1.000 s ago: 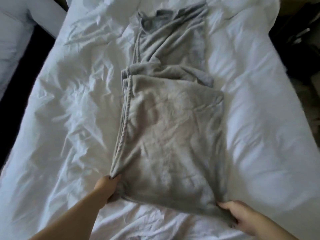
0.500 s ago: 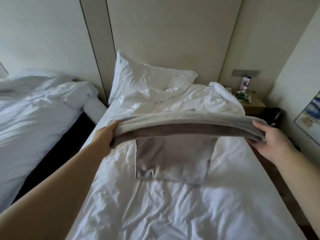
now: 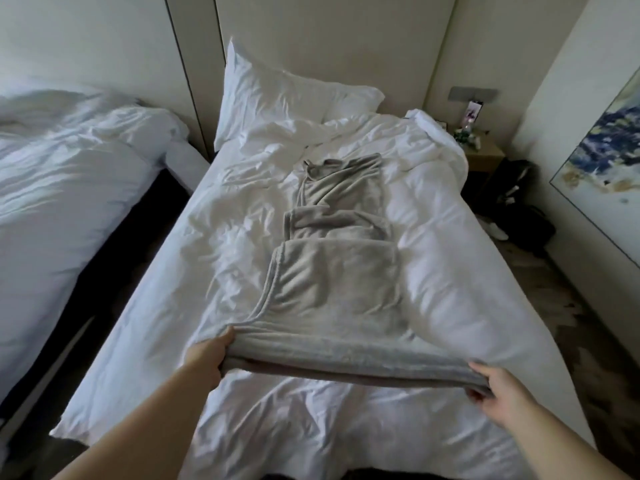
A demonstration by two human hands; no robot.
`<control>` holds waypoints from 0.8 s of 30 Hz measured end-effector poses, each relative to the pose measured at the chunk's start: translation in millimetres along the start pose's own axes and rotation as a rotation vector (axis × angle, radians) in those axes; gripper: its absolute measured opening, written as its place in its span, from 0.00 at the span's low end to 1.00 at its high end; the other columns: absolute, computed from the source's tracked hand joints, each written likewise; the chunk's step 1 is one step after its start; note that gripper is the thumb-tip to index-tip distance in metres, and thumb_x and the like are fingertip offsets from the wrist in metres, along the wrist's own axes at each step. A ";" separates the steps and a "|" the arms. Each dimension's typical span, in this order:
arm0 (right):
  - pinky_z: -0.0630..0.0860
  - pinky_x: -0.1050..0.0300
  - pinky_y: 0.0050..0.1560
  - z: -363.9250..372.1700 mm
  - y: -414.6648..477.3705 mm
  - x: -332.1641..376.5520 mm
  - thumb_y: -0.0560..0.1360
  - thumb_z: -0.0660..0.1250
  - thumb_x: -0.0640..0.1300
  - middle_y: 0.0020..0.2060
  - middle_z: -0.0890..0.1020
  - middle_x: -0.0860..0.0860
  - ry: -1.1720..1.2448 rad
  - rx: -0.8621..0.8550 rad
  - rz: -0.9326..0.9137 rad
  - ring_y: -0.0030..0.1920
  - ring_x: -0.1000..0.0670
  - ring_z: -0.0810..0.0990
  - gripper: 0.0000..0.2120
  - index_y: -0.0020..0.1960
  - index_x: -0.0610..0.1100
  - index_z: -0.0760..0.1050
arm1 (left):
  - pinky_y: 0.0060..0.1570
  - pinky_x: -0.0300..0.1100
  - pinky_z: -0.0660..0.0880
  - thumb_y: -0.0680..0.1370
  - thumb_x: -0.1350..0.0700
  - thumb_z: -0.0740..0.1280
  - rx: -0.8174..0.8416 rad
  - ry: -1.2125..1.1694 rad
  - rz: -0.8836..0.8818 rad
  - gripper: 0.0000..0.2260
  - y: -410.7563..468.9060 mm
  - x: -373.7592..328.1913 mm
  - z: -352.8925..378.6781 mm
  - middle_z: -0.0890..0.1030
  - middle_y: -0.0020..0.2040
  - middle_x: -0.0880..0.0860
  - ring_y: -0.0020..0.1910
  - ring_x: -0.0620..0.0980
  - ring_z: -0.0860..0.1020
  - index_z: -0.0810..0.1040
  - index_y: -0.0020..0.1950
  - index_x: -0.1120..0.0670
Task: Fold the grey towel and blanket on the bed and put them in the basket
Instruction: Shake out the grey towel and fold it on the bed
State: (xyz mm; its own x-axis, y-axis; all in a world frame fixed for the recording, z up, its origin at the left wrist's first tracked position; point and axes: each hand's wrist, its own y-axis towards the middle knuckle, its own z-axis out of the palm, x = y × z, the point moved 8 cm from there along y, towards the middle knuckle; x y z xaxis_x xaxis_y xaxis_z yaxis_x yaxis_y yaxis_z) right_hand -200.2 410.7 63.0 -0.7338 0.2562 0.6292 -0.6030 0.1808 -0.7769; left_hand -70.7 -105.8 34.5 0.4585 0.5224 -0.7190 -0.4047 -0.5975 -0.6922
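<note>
A grey fleece blanket [image 3: 332,282] lies lengthwise down the middle of the white bed [image 3: 145,341], its far part bunched and wrinkled [image 3: 341,181]. Its near folded edge is lifted a little off the duvet and stretched between my hands. My left hand [image 3: 207,355] grips the left corner of that edge. My right hand [image 3: 495,389] grips the right corner, thumb on top. I cannot tell the towel apart from the blanket, and no basket is in view.
A white pillow [image 3: 277,98] leans on the headboard wall. A second bed [image 3: 69,174] stands to the left across a dark gap. On the right are a bedside table [image 3: 483,155] with small items, dark bags [image 3: 519,202] on the floor and a wall painting [image 3: 602,161].
One second ago the blanket lay flat with my hands at its near corners. Half a second ago the edge was raised high toward the pillow. Now it is back low and near me.
</note>
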 end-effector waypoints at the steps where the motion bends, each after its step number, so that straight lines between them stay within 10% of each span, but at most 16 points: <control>1: 0.74 0.56 0.28 -12.2 -12.5 -21.8 0.78 0.62 0.36 0.33 0.75 0.44 -0.008 -0.013 0.008 0.36 0.47 0.73 0.07 0.41 0.41 0.72 | 0.31 0.43 0.77 0.75 0.50 0.71 -0.030 0.005 0.000 0.16 -5.2 19.7 -18.5 0.77 0.47 0.61 0.37 0.56 0.77 0.76 0.53 0.62; 6: 0.73 0.55 0.42 -66.4 -71.8 -110.8 0.78 0.62 0.35 0.34 0.79 0.43 0.007 -0.037 0.057 0.38 0.47 0.74 0.05 0.43 0.42 0.72 | 0.44 0.52 0.76 0.78 0.49 0.67 -0.028 0.056 -0.115 0.21 -44.0 112.9 -93.2 0.77 0.50 0.64 0.37 0.58 0.77 0.73 0.61 0.64; 10: 0.69 0.51 0.57 -106.3 -105.7 -146.6 0.77 0.63 0.36 0.42 0.78 0.44 0.070 -0.058 0.059 0.41 0.46 0.75 0.01 0.49 0.39 0.73 | 0.15 0.35 0.67 0.75 0.59 0.70 -0.113 0.170 -0.084 0.09 -91.0 132.0 -132.2 0.74 0.32 0.59 0.14 0.51 0.71 0.77 0.50 0.65; 15: 0.72 0.50 0.53 -142.0 -139.1 -149.0 0.76 0.66 0.35 0.55 0.77 0.42 0.098 -0.041 -0.013 0.50 0.43 0.77 0.14 0.61 0.38 0.71 | 0.13 0.31 0.63 0.72 0.67 0.70 -0.101 0.166 -0.001 0.10 -153.0 128.7 -155.0 0.74 0.33 0.57 0.26 0.54 0.71 0.79 0.53 0.66; 20: 0.76 0.51 0.49 -154.1 -176.9 -115.6 0.75 0.68 0.37 0.56 0.79 0.45 0.253 0.055 -0.234 0.53 0.45 0.78 0.06 0.50 0.45 0.77 | 0.29 0.37 0.78 0.76 0.67 0.66 0.066 -0.240 0.188 0.18 -222.2 108.6 -157.3 0.78 0.44 0.55 0.38 0.51 0.77 0.74 0.65 0.58; 24: 0.76 0.52 0.45 -192.3 -195.8 -137.1 0.75 0.68 0.36 0.55 0.77 0.44 0.246 0.032 -0.220 0.52 0.45 0.77 0.04 0.49 0.42 0.76 | 0.20 0.31 0.73 0.76 0.67 0.67 -0.041 -0.209 0.140 0.17 -262.1 149.1 -183.8 0.78 0.46 0.56 0.34 0.51 0.77 0.75 0.64 0.58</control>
State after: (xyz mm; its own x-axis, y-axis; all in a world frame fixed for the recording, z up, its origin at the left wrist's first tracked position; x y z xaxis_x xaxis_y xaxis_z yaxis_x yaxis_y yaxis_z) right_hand 78.7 522.8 124.7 -0.4894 0.4364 0.7550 -0.7513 0.2287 -0.6191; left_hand 249.2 16.9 120.2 0.2249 0.5448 -0.8079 -0.4186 -0.6947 -0.5850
